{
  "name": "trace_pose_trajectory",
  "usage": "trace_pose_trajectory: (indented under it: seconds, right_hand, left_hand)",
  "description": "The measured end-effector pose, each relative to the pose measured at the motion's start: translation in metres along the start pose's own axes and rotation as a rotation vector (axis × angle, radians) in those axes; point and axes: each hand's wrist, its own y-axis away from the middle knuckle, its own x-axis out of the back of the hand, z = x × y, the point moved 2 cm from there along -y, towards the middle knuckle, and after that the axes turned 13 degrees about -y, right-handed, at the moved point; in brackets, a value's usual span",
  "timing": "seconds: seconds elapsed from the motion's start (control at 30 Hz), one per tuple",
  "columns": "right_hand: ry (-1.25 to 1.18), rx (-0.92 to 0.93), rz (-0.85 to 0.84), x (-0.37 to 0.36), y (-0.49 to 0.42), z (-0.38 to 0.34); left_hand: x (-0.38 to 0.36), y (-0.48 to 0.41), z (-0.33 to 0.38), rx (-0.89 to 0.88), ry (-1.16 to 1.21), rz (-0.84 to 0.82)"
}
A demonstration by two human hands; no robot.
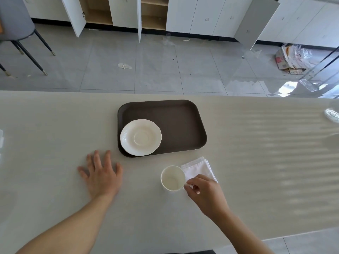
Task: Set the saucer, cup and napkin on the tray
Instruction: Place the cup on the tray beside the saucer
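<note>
A white saucer [140, 137] lies in the near left part of the dark brown tray [179, 121], overlapping its front rim. An empty white cup [172, 178] stands on the table in front of the tray. My right hand [205, 195] pinches the cup's handle on its right side. A folded white napkin [200, 168] lies on the table just behind that hand, partly hidden by the cup and fingers. My left hand [101, 173] rests flat on the table to the left of the tray, fingers spread, holding nothing.
The pale table [256, 162] reaches across the view, its far edge behind the tray. A clear glass object [332, 115] sits at the right edge. Beyond are a tiled floor, a chair [16, 19] at far left, and white cabinets with open doors.
</note>
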Motion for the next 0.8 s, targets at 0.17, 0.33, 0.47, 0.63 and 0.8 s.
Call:
trace_pose_trajectory:
  seconds: [0.17, 0.33, 0.47, 0.63, 0.8]
  right_hand:
    - [-0.024, 0.017, 0.083, 0.008, -0.019, -0.005]
    - [-0.042, -0.015, 0.171, 0.010, -0.057, -0.011]
    - [-0.083, -0.101, 0.242, 0.007, -0.091, -0.014]
    - [-0.136, -0.235, 0.304, -0.004, -0.121, -0.013]
    - [-0.123, -0.262, 0.346, -0.012, -0.131, -0.010]
  left_hand:
    - [0.001, 0.001, 0.000, 0.004, 0.005, -0.001]
    - [0.002, 0.001, 0.000, 0.007, 0.009, 0.003]
    - [-0.001, 0.000, -0.001, 0.002, -0.001, 0.002]
    - [-0.002, 0.000, -0.001, 0.004, -0.012, 0.005]
    - [0.001, 0.001, -0.001, 0.001, -0.011, 0.016]
